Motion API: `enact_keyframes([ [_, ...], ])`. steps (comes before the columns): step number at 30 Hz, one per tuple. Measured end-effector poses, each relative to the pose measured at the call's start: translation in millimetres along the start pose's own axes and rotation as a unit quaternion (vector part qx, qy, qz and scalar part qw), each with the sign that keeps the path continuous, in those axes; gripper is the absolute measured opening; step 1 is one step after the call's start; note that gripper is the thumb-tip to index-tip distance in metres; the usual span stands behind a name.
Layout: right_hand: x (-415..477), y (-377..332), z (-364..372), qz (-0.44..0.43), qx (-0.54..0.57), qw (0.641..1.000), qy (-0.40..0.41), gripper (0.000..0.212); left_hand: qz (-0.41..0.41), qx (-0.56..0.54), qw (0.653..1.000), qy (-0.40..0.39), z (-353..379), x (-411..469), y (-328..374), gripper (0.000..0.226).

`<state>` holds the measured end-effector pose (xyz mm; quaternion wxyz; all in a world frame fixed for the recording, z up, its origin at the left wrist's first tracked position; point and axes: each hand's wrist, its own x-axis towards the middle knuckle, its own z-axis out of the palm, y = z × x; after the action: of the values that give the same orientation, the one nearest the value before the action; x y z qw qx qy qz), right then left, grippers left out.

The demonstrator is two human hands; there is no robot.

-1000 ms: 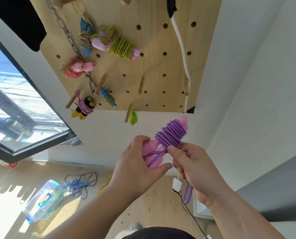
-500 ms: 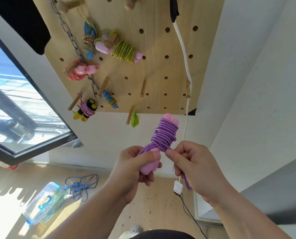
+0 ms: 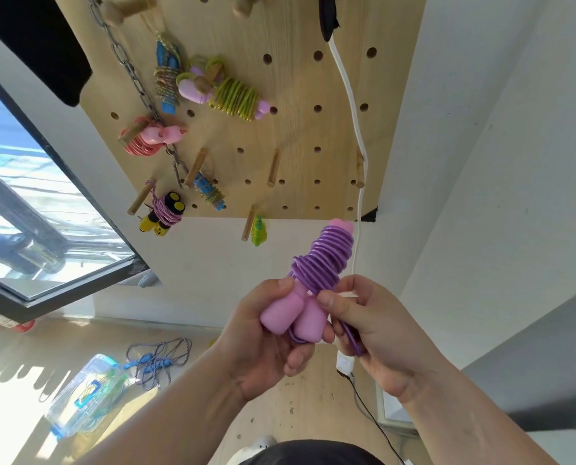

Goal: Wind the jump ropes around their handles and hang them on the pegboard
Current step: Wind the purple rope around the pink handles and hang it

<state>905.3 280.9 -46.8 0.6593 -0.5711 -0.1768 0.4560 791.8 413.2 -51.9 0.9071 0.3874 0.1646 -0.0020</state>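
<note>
A purple jump rope [image 3: 323, 263] is coiled many times around its two pink handles [image 3: 291, 315], held up in front of the wall. My left hand [image 3: 263, 340] grips the lower ends of the handles. My right hand [image 3: 370, 327] pinches the loose purple end of the rope beside the coil, with a short loop passing under the handles. Above hangs the wooden pegboard [image 3: 296, 135]. Several wound ropes hang on its pegs, among them a yellow-green one [image 3: 232, 95] and a pink one [image 3: 149, 139].
Bare wooden pegs [image 3: 273, 167] stick out of the board's lower middle and right side. A white cable [image 3: 353, 105] runs down the board to a plug near my right hand. On the floor lie an unwound blue rope [image 3: 159, 360] and a clear plastic box [image 3: 85, 394]. A window is at left.
The handles have turned so their lower ends face me, my left hand has regripped them from below, and the loose end of rope is shorter, with more turns on the coil.
</note>
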Motion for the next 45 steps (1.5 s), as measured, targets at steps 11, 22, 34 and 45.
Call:
enact_keyframes([
  [11,0.6,5.8,-7.6,0.074,0.092,0.993,-0.001,0.037,0.304,0.495,0.793,0.184,1.4,-1.8,5.2,0.084],
  [22,-18.5,5.3,7.2,0.1,-0.118,0.987,-0.053,0.071,0.271,0.613,0.742,0.001,-7.8,-1.1,33.2,0.047],
  [34,-14.1,18.0,1.0,-0.141,-0.49,0.854,0.101,0.011,0.14,0.339,0.872,0.324,1.4,22.5,-6.0,0.033],
  [45,-14.4,35.6,-1.3,-0.24,-0.501,0.829,0.068,0.024,0.016,0.293,0.897,0.331,1.4,20.5,-2.4,0.05],
])
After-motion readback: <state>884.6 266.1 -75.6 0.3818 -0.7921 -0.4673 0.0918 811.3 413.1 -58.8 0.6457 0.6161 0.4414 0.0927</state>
